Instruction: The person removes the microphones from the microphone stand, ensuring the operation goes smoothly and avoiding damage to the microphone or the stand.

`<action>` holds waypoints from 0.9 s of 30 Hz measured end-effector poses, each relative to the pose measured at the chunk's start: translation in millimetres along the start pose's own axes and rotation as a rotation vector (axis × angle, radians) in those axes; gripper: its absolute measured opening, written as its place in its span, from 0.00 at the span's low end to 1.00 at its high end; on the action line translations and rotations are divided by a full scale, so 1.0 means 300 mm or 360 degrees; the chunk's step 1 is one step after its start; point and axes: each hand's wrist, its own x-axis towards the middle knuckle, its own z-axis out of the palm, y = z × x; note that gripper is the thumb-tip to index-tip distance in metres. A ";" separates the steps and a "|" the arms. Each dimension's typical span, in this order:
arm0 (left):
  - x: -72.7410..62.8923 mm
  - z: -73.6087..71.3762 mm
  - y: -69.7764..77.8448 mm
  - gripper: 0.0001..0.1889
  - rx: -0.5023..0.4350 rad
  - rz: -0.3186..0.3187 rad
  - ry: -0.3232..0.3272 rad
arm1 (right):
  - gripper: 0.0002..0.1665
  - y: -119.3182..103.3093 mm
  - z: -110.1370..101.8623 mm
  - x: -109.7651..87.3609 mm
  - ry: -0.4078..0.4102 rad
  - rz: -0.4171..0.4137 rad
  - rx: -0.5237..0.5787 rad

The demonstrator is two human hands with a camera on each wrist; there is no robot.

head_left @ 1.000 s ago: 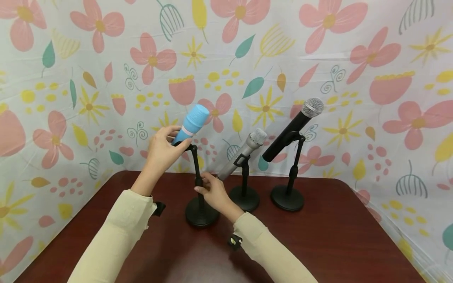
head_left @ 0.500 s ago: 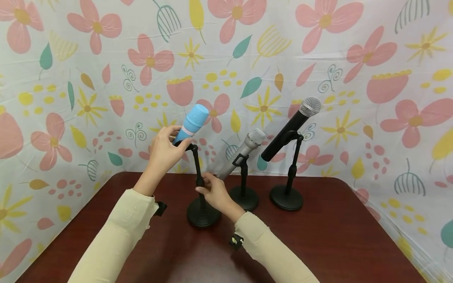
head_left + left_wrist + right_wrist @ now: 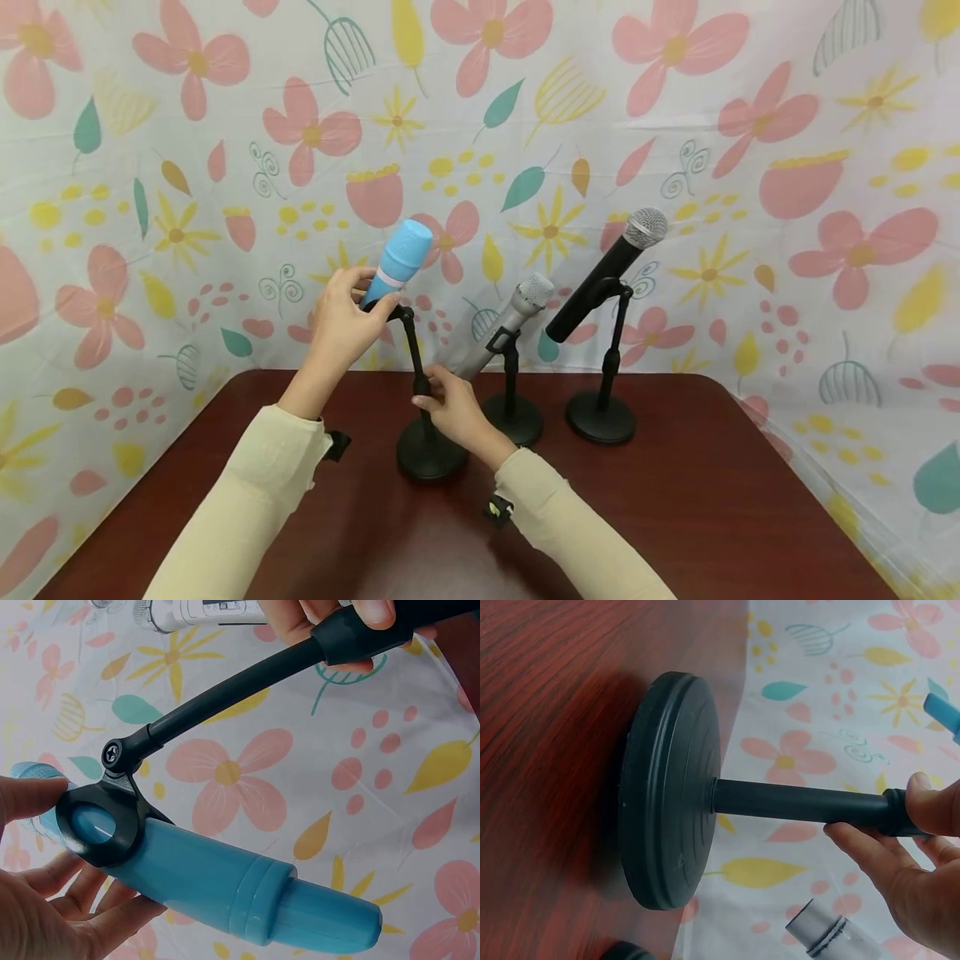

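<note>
My left hand [image 3: 341,321] grasps the blue microphone [image 3: 400,260], set in the clip [image 3: 130,829] of the nearest microphone stand [image 3: 430,457] above the worktop [image 3: 637,517]; my right hand [image 3: 456,410] pinches the post [image 3: 802,801]. Probably light, rigid and slick: best held round the barrel [image 3: 202,864].

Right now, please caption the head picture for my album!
Left hand holds blue microphone, right hand grips its stand, near silver microphone and black microphone.

The left arm [image 3: 232,504] reaches up and out so the left hand [image 3: 343,323] is the higher one, holding on with its thumb [image 3: 31,797] across from its fingers [image 3: 120,922], while the right arm [image 3: 577,521] reaches out too, and the right hand [image 3: 457,410], lower down, pinches with its thumb [image 3: 934,808] and fingers [image 3: 866,851].
</note>
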 end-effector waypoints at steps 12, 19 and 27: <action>0.005 0.025 -0.014 0.22 -0.0071 0.0016 0.0063 | 0.15 0.012 -0.008 -0.002 0.0029 -0.0018 -0.0047; 0.009 0.034 -0.023 0.22 -0.0101 0.0001 0.0081 | 0.16 0.014 -0.010 -0.005 0.0012 -0.0038 -0.0048; 0.009 0.043 -0.024 0.22 -0.0094 -0.0024 0.0070 | 0.20 0.020 -0.017 -0.008 0.0006 -0.0011 -0.0064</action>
